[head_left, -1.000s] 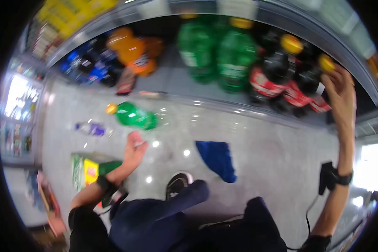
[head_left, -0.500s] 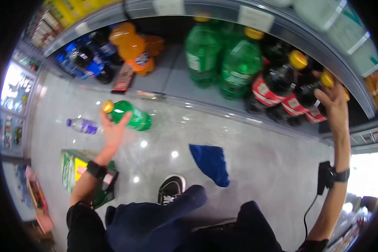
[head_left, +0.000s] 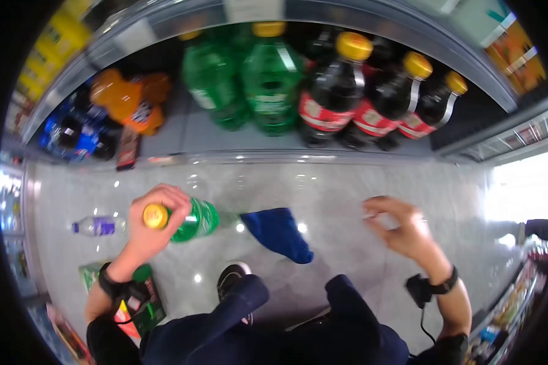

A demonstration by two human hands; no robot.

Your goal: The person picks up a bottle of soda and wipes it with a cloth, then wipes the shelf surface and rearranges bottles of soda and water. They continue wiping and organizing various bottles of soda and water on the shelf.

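Note:
My left hand (head_left: 155, 222) is wrapped round the neck of a green soda bottle (head_left: 201, 220), just below its yellow cap, with the bottle's body pointing right above the floor. Out over the floor on the other side is my right hand (head_left: 402, 228), fingers curved and thumb slightly apart, no object visible in it. Beyond it, dark cola bottles (head_left: 329, 100) with red labels and yellow caps stand on the low shelf (head_left: 182, 137). Beside them are upright green bottles (head_left: 271, 85). A blue cloth (head_left: 280, 234) lies on the floor between my hands.
Orange soda bottles (head_left: 128, 103) and blue-labelled bottles (head_left: 73, 134) lie at the shelf's left, near a dark red packet (head_left: 128, 148). On the floor are a purple-labelled bottle (head_left: 97, 225) and a green carton (head_left: 146, 304) by my left forearm. Another stocked shelf (head_left: 511, 298) runs along the right.
My right hand has left the cola bottles and come back over the floor. My left hand has shifted its grip to the green bottle's neck. The view has turned rightward.

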